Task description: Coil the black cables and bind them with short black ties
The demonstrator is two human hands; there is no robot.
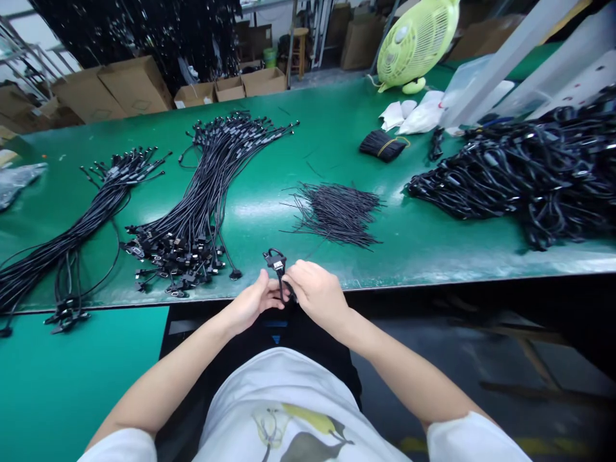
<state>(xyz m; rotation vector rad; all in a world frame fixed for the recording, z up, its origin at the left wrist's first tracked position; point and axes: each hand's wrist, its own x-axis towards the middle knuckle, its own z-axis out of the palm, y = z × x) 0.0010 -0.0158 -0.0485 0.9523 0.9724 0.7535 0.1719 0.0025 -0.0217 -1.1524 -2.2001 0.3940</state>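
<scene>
A short black cable (276,262), coiled into a small bundle with its connector at the top, is between my two hands at the table's front edge. My left hand (260,296) has its thumb and fingers closed around the bundle's left side. On the other side my right hand (315,289) pinches at the bundle, its fingertips partly hidden. Just beyond my hands lies a loose pile of thin black twist ties (339,215). To the left is a large bunch of straight black cables (206,173), with connectors at both ends.
Another bunch of cables (91,221) hangs over the table's left front edge. Coiled black cables (520,173) are heaped at the right. A banded bundle of black ties (382,146) and a green fan (418,42) stand farther back. Cardboard boxes (135,86) are behind the green table (269,160).
</scene>
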